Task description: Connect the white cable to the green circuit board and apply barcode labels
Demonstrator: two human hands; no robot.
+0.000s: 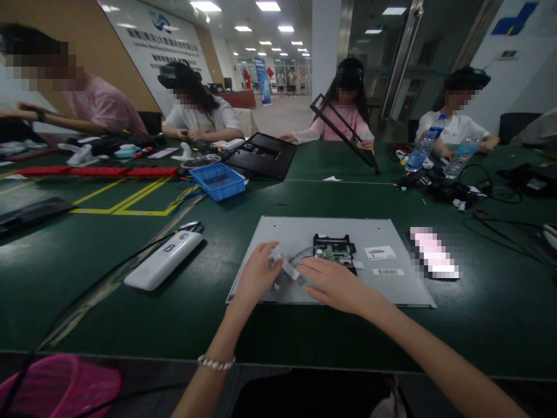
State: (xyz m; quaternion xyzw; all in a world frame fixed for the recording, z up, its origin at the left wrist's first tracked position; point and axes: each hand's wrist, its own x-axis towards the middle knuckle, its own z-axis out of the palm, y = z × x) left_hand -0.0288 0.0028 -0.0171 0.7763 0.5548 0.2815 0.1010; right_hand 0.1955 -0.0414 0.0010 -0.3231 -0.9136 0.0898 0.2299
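A flat grey display panel lies face down in front of me, with a green circuit board in a black bracket on its back. A crumpled piece of clear plastic, apparently a small bag, is held above the panel's left half. My left hand pinches its left side between thumb and fingers. From the right, my right hand grips its other edge, with the fingertips partly hidden. Grey cables run from the board towards the plastic. Small pale bits show under it, too blurred to name.
Left of the panel lies a white power bank with a black cable. A pixelated phone is on the right. Farther back are a blue basket, a black panel and bottles. One person opposite holds a black frame.
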